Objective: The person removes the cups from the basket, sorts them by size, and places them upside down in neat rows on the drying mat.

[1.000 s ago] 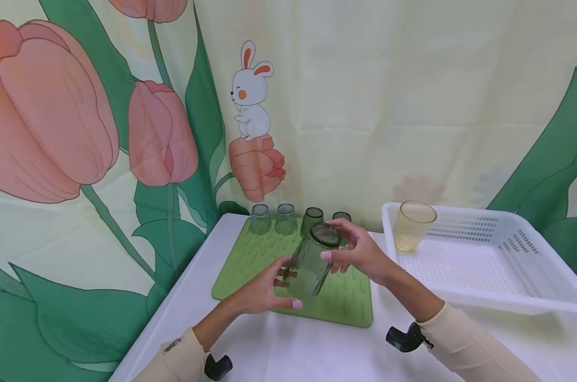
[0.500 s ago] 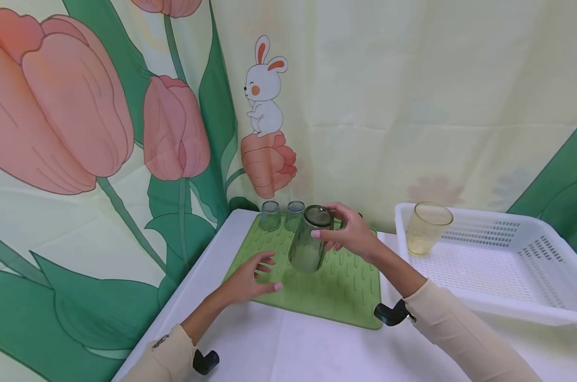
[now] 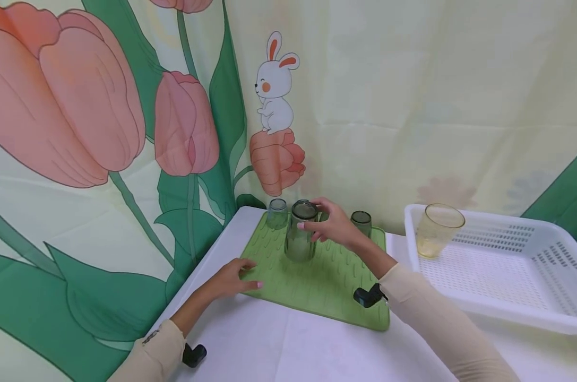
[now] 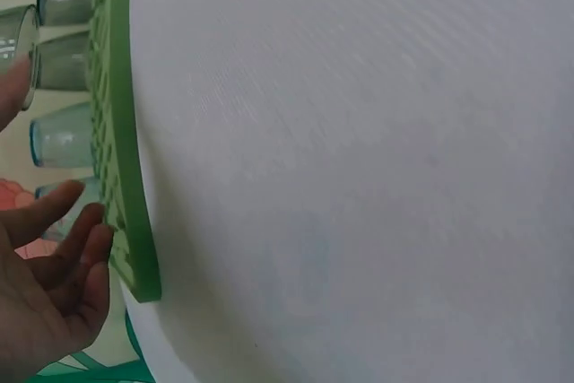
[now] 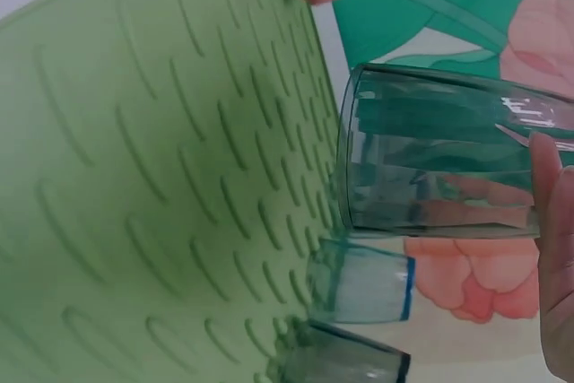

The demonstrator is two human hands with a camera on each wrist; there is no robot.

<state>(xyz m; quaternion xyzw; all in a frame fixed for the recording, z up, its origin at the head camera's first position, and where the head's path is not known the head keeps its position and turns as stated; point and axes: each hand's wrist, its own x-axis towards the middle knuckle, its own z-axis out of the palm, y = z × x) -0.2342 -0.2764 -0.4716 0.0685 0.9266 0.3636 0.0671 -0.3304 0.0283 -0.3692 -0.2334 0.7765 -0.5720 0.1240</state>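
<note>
My right hand (image 3: 330,223) grips a tall clear green drinking glass (image 3: 299,241) near its base. The glass is upside down, its rim hanging a little above a green ridged mat (image 3: 288,289). In the right wrist view, the thumb and fingers (image 5: 558,248) lie against the base end of the held glass (image 5: 430,150). My left hand (image 3: 231,278) is off the glass, fingers loosely bent, by the mat's left front edge. Several smaller glasses stand upside down along the mat's back, among them a bluish glass (image 3: 276,215) and a dark glass (image 3: 361,223).
To the right of the mat stands a white perforated plastic basket (image 3: 489,313). A yellow glass (image 3: 438,231) leans in its back left corner. A printed curtain (image 3: 364,106) hangs behind the white-covered table (image 3: 288,345).
My left hand has let go of the green glass and drawn back to the left. With my right hand I have moved the glass leftward and back over the mat, bringing it more upright.
</note>
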